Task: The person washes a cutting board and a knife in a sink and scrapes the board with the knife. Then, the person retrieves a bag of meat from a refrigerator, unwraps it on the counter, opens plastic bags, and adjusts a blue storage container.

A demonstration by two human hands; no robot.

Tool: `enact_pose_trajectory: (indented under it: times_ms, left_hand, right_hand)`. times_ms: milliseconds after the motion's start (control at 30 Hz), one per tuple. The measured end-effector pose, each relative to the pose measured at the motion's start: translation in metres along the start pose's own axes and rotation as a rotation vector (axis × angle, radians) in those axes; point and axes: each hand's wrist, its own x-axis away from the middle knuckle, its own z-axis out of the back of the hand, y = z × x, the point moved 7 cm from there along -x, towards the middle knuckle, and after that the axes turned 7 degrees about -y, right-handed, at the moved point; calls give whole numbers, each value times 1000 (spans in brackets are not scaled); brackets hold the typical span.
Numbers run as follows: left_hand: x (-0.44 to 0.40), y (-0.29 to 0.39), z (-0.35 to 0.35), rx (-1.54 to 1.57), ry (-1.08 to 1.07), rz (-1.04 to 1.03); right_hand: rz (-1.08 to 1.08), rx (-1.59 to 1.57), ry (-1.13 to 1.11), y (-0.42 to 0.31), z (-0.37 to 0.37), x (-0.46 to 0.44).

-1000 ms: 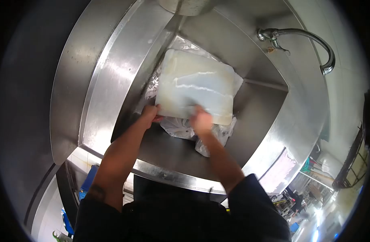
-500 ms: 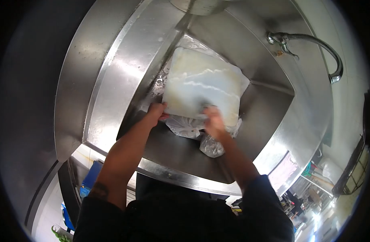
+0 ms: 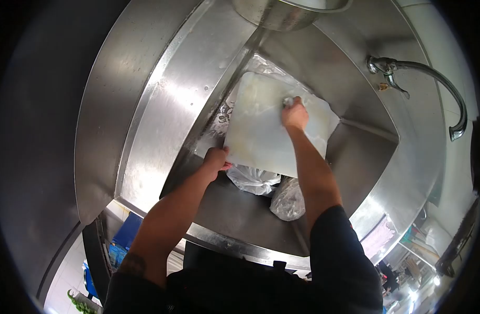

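Note:
A large white cutting board (image 3: 261, 131) with yellowish stains and faint suds lies tilted in the steel sink (image 3: 234, 214). My left hand (image 3: 217, 158) is closed on its lower left corner. My right hand (image 3: 296, 114) presses a small greyish scouring pad (image 3: 288, 101) onto the upper middle of the board; the fingers hide most of the pad. Beneath the board's near edge lie a white plastic bag (image 3: 253, 180) and a clear plastic bag (image 3: 288, 203) whose contents I cannot make out.
A curved faucet (image 3: 433, 70) juts from the wall on the right. At the far rim stands a metal pot (image 3: 281, 14). Foamy water (image 3: 221, 123) shows along the board's left side. The steel sink ledge (image 3: 169, 99) runs along the left.
My right hand has moved from the board's near edge up to its upper middle with the scouring pad. The white suds streaks are mostly smeared away. My left hand keeps its hold; the view has shifted slightly.

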Motion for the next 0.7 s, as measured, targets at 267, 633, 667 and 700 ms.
enact_pose_trajectory:
  times_ms: [267, 633, 667, 700]
  left_hand:
    - [2, -1, 0, 1, 2, -9]
    - [6, 6, -6, 80, 46, -39]
    - [3, 1, -4, 143, 60, -49]
    - [-2, -6, -1, 134, 60, -50]
  right_hand:
    - [535, 142, -89, -50, -67, 33]
    - [281, -75, 160, -75, -48, -22]
    - [341, -62, 56, -109, -53, 12]
    - [379, -16, -189, -122, -74, 44]
